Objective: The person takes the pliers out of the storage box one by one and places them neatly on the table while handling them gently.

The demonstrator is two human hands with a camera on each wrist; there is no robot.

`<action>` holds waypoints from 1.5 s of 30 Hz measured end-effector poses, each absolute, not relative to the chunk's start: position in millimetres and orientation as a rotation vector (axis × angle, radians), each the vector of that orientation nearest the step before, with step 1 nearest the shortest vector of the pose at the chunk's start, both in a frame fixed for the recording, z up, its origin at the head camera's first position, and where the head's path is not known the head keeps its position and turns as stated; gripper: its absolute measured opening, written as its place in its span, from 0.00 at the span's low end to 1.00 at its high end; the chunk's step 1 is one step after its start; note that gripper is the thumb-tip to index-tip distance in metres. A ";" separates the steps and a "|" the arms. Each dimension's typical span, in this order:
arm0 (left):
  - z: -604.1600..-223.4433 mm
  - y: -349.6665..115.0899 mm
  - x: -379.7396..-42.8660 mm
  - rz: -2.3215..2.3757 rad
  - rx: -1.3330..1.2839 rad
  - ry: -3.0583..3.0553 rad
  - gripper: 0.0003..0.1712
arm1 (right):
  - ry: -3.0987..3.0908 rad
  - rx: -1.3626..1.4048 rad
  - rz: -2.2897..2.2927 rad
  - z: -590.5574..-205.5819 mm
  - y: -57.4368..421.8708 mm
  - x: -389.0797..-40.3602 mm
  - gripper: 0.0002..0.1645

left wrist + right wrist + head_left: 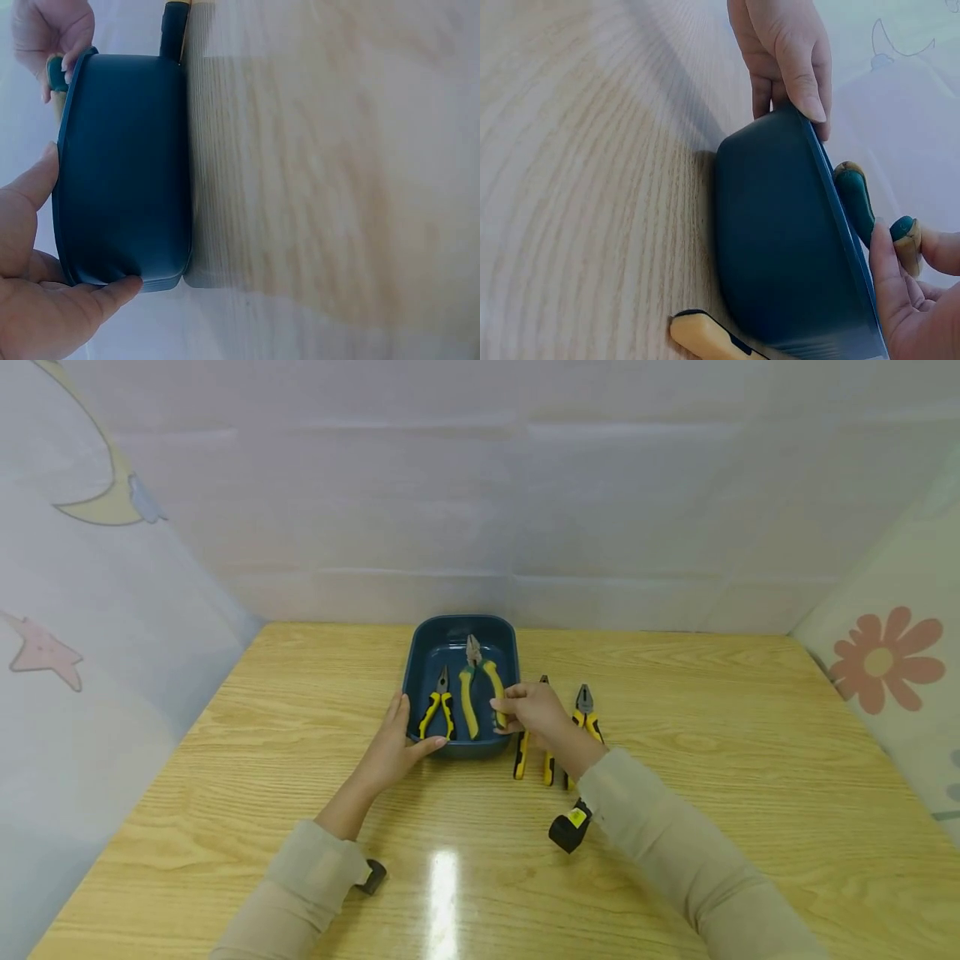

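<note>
A dark blue plastic bin [465, 750] stands on the table. My left hand [392, 745] grips its near left corner, the thumb at the rim and the fingers along the outer side. My right hand [534, 710] pinches one handle of a pair of combination pliers [468, 703] with yellow and green grips. These pliers lean inside the bin, jaws toward the far wall and handles spread. In the right wrist view, both handle ends [855, 199] rise above the rim. Needle-nose pliers [443, 682] with yellow and black handles lie in the bin's left part.
Right of the bin, more yellow-and-black pliers [520, 758] lie on the wooden table [300, 693], partly hidden by the right hand and forearm. Another pair [585, 697] lies farther right. A pale curtain [420, 527] hangs behind the table.
</note>
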State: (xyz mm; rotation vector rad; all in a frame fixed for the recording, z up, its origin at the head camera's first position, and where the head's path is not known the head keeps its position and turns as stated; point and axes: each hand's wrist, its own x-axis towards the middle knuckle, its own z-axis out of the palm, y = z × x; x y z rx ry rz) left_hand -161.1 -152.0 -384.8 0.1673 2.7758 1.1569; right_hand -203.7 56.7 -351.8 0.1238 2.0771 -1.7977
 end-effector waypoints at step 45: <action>-383.6 -156.6 -160.0 1.148 0.191 2.778 0.54 | 1.883 0.060 -2.029 -366.2 114.4 -165.4 0.27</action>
